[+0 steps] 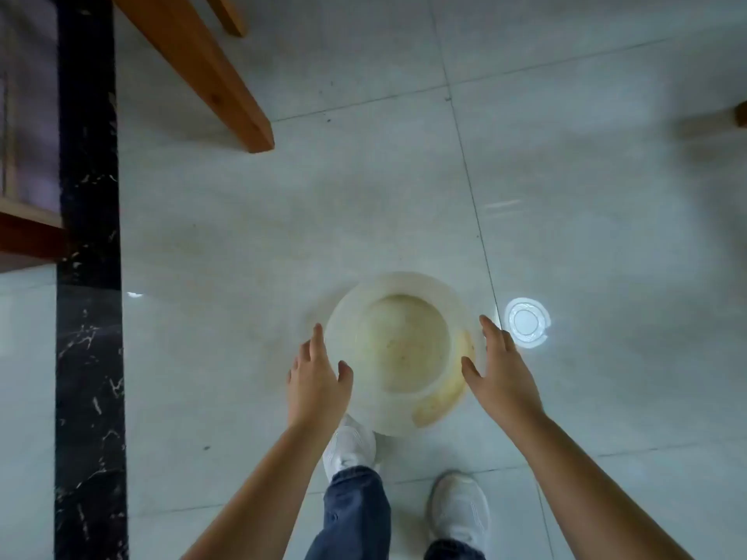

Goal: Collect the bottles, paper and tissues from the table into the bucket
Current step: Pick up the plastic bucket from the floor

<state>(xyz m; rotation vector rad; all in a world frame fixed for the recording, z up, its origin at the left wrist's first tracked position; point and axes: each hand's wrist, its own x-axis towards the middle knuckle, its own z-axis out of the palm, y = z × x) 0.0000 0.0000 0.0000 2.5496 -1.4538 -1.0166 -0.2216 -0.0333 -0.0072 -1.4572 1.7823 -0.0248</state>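
A whitish, stained plastic bucket (404, 309) stands on the pale tiled floor, seen from straight above; nothing shows inside it. My left hand (317, 381) hovers at its left side with fingers spread, and my right hand (499, 373) hovers at its right side, also spread. Both hands are close to the rim, and contact cannot be told. No bottles, paper or tissues are in view.
A wooden table leg (210, 70) slants across the upper left. A black marble strip (89, 276) runs down the left. My two white shoes (458, 509) stand just below the bucket. A round light reflection (525, 322) shines on the floor right of the bucket.
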